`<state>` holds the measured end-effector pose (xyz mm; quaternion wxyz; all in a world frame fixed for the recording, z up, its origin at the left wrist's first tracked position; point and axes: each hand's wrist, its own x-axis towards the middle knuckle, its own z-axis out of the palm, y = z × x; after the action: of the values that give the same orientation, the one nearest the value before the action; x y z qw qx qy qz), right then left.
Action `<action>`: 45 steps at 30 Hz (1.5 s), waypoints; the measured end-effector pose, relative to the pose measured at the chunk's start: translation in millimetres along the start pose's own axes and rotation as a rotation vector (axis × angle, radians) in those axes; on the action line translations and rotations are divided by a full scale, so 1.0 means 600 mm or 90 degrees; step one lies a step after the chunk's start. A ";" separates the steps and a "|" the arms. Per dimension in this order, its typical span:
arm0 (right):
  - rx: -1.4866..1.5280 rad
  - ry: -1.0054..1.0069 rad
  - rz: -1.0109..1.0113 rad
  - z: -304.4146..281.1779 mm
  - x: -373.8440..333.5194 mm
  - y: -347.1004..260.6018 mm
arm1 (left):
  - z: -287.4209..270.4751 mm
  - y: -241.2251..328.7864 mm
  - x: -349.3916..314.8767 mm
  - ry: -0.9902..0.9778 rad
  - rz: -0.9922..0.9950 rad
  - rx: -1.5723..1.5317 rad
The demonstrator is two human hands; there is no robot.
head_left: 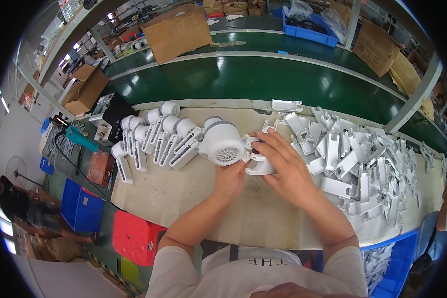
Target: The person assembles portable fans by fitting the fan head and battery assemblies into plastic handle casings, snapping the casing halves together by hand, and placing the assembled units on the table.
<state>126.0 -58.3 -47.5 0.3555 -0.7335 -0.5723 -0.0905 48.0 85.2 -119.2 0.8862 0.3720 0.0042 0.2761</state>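
My left hand (230, 182) is closed round the underside of a white hair dryer body (221, 141), which has a grey band and a round vented grille facing me. At its right side, my right hand (289, 171) grips a white plastic handle shell (259, 166) against the dryer's short neck. The fingers partly hide where the two parts meet. To the left stand several similar white hair dryers (169, 124) with slotted handles angled toward me. A large heap of loose white handle shells (350, 161) covers the right of the table.
Beyond the pale worktable (193, 203) runs a green conveyor (263, 74), with a cardboard box (178, 32) and a blue tray (310, 27) farther back. A teal power screwdriver (81, 139) hangs at left, near a black device (109, 119). Below are a red stool (136, 238) and a blue bin (397, 263).
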 end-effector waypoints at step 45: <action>0.478 0.032 0.271 0.024 -0.016 0.011 | 0.023 0.045 0.002 -0.038 0.102 -0.025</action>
<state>124.8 -57.6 -66.1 0.6225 -0.6524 -0.3922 0.1816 38.7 92.0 -91.4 0.8681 0.3615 -0.0572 0.3352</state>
